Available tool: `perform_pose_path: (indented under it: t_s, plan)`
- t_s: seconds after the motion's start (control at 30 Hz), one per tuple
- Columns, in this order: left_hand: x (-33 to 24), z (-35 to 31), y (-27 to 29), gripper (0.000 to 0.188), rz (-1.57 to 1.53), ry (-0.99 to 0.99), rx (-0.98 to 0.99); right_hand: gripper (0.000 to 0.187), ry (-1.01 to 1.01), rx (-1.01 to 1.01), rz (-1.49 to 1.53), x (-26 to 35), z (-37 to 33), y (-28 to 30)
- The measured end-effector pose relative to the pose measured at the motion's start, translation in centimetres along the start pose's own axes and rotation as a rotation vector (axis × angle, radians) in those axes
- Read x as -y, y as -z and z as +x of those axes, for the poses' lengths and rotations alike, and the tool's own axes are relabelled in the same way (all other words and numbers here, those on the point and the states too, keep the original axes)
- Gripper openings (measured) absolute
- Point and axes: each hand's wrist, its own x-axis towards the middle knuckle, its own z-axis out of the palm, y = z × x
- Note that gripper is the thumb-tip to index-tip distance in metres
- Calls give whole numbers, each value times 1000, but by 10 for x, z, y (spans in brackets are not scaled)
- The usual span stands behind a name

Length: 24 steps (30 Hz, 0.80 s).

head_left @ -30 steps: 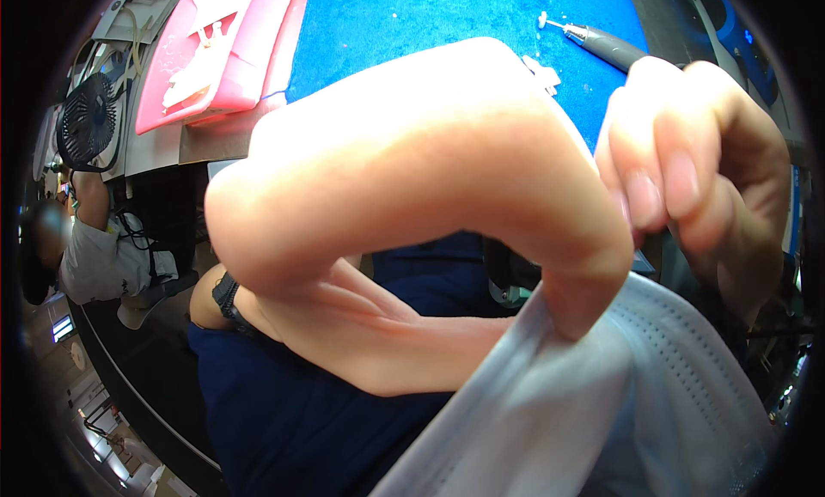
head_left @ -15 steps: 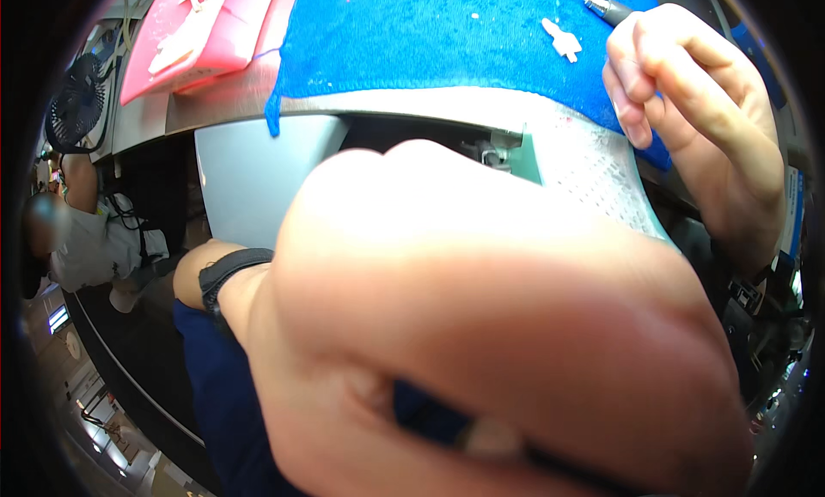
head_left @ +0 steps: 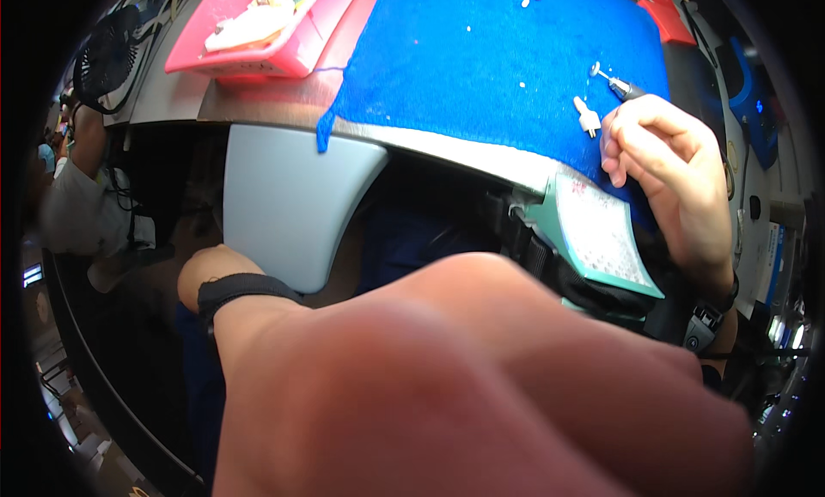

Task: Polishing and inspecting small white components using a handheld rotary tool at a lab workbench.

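Tool (head_left: 620, 86), a slim dark-handled driver with a small metal tip, is held in the right hand (head_left: 675, 183) over the near right edge of the blue mat (head_left: 481, 59). Its long axis is seen running from the fingertips up and to the left, with the tip pointed away toward the mat's middle.

Nearest the camera, the left hand (head_left: 447, 385) is raised so close that it is blurred and fills the lower frame; a black wristband (head_left: 245, 289) is worn on it, and whether its fingers are clenched or slack cannot be told.

Beyond it, a pale green block (head_left: 601, 239) on a black mount is seen at the bench's near edge, just below the right hand. A grey panel (head_left: 292, 201) hangs under the bench edge at the left.

Further on, the right hand's fingers (head_left: 636, 128) are curled in a pinch around the tool's handle. A small white part (head_left: 587, 117) lies on the mat just left of those fingers, close below the tool tip, so the right hand is by far the nearer to it.

At the far left edge a pink tray (head_left: 275, 54) holds small pieces, and a black fan (head_left: 107, 54) stands beside it.
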Motion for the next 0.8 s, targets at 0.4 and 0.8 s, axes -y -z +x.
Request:
perform_pose_path:
  t_s: [0.4,0.8]
  plan:
    - [-24,0,40,19,6,-37,-82,19,-17,-13,277,-11,3,5]
    - [-39,3,46,14,170,-45,-88,15,35,8,178,-1,0,6]
